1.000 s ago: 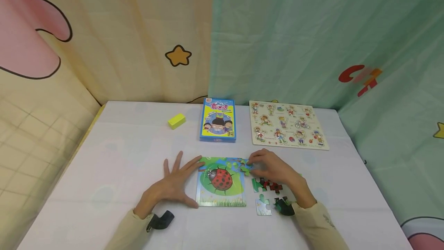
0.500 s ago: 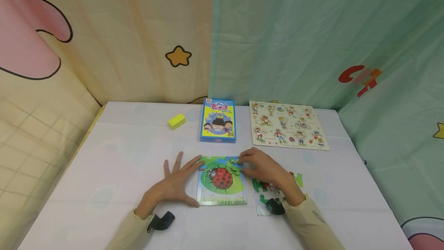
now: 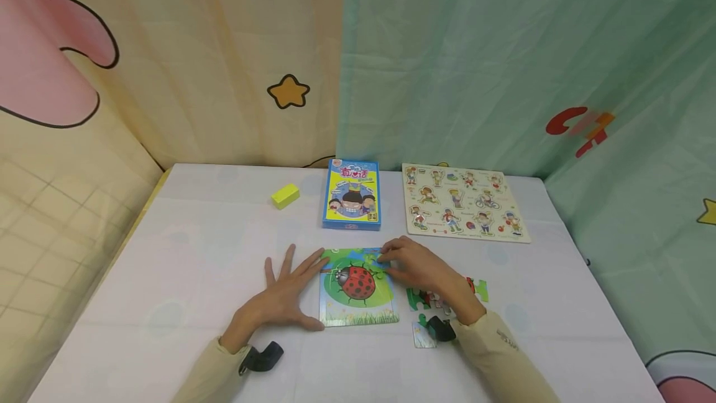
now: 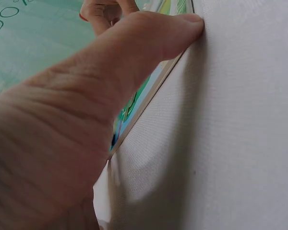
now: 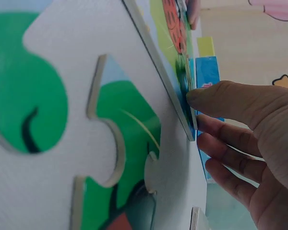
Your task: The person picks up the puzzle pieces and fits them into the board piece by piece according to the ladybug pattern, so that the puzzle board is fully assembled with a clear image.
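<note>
A ladybug puzzle board (image 3: 358, 314) lies flat in front of me in the head view. My left hand (image 3: 276, 299) spreads its fingers along the board's left side, with the index fingertip and thumb at its edge; the left wrist view shows the thumb (image 4: 175, 33) on that edge. At the board's upper right corner, my right hand (image 3: 418, 264) pinches a puzzle piece with green leaves (image 3: 371, 258), held low over the board. In the right wrist view the thumb (image 5: 206, 98) presses from above, while the other fingers curve beyond the edge, partly hiding the piece.
Loose puzzle pieces (image 5: 127, 112) lie right of the board, some under my right forearm; one grassy piece (image 3: 423, 336) is nearest. Farther back are a yellow block (image 3: 285, 196), a blue card box (image 3: 351, 194) and a picture board with figures (image 3: 464, 201). Curtains hang behind the table.
My right hand has moved left, carrying the leafy piece from the board's right edge over its upper right corner. The board has shifted slightly away and turned a little. The left hand stays nearly still.
</note>
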`<action>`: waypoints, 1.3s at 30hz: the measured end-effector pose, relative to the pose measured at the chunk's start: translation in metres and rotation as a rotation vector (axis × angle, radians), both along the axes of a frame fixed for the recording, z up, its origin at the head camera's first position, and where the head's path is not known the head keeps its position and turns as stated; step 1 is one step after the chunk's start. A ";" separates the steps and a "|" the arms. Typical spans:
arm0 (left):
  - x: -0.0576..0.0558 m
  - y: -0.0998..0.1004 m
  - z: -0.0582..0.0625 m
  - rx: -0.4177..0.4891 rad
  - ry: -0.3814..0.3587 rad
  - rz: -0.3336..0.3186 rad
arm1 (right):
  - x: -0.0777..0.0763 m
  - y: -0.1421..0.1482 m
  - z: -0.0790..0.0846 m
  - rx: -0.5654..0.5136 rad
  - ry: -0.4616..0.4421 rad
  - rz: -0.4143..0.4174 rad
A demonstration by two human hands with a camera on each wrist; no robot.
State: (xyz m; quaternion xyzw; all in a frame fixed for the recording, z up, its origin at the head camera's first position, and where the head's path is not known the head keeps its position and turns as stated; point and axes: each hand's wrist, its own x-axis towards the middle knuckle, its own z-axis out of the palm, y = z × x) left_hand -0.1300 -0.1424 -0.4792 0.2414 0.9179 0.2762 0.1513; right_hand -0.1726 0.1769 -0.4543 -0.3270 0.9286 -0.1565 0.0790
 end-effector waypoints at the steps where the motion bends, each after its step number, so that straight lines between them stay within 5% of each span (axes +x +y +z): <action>1: 0.000 0.000 0.000 -0.003 -0.001 -0.001 | 0.000 0.000 0.000 0.000 0.004 -0.001; 39: 0.000 -0.001 -0.001 -0.026 -0.029 -0.017 | -0.002 -0.008 -0.003 0.000 0.041 0.021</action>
